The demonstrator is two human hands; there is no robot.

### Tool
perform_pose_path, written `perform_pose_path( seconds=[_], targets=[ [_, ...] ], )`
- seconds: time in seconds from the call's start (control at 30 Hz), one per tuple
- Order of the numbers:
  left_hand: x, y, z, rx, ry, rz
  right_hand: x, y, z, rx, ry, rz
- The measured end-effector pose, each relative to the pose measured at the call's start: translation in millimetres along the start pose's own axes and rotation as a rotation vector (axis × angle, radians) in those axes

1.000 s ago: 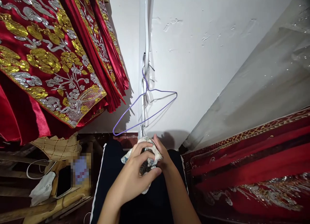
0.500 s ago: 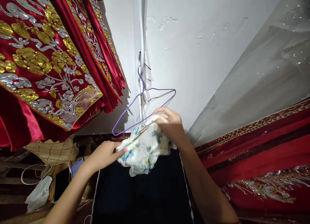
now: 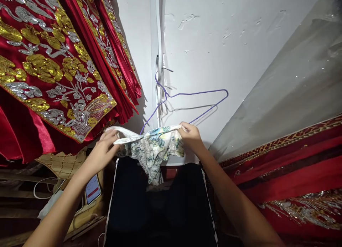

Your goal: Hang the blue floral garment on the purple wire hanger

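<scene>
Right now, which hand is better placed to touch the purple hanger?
Probably the right hand: it appears beside the purple hanger, while the left hand sits farther out. Both hold floral cloth.

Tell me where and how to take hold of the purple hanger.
Probably grip the hanger at its neck, just below the hook, coming from the front: its wires meet there, the wall lies behind, and the cloth hides its lower left corner.

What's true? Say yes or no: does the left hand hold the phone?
No, the left hand holds the cloth, apart from the phone.
</scene>
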State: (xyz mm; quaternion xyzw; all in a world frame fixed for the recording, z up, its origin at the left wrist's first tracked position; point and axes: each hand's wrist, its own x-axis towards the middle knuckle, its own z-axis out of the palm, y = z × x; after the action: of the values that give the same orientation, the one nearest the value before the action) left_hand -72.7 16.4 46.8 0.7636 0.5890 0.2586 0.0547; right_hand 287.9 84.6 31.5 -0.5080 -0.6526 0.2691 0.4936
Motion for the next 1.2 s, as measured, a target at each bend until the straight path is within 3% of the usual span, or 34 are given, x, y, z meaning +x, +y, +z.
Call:
perform_pose_path(
  seconds=[0.1, 0.2, 0.27, 0.4, 0.57, 0.7, 0.77, 0.9, 0.97, 1.1, 1.2],
  targets=[
    [19, 10, -5.5, -0.181, -0.04, 0.104, -3, -7, -10, -0.02, -0.038, 0.028],
    [33, 24, 1.6, -0.345, -0.265, 0.192, -8, -8, -4, -0.028, -0.051, 0.04],
    [36, 29, 9.8, -0.419, -0.334, 0.2, -11, -5, 4, -0.015, -0.051, 0.011],
    [32, 31, 15.7, -0.623, -0.184, 0.083, -17, -1, 18, 0.035, -0.165, -0.096],
    [43, 46, 1.4, -0.884, 0.067, 0.042, -21, -10, 35, 0.133, -0.298, -0.081],
    [59, 56, -7.2, -0.79, 0.033, 0.074, -26, -19, 37, 0.161, -0.324, -0.09],
    [64, 51, -12.8, -0.651, -0.02, 0.081, -27, -19, 24, 0.108, -0.245, -0.122],
    [70, 31, -32.2, -0.56, -0.02, -0.039, -13, -13, -24, 0.029, 0.18, -0.097],
    [74, 27, -41.4, -0.551, -0.051, -0.072, 1, -12, -50, -0.029, 0.252, -0.113],
    [83, 32, -46.8, -0.548, -0.125, -0.042, 31, -20, -91, -0.195, 0.074, -0.058],
    [86, 31, -43.9, -0.488, -0.071, 0.038, 43, -35, -117, -0.213, -0.155, -0.003]
  ],
)
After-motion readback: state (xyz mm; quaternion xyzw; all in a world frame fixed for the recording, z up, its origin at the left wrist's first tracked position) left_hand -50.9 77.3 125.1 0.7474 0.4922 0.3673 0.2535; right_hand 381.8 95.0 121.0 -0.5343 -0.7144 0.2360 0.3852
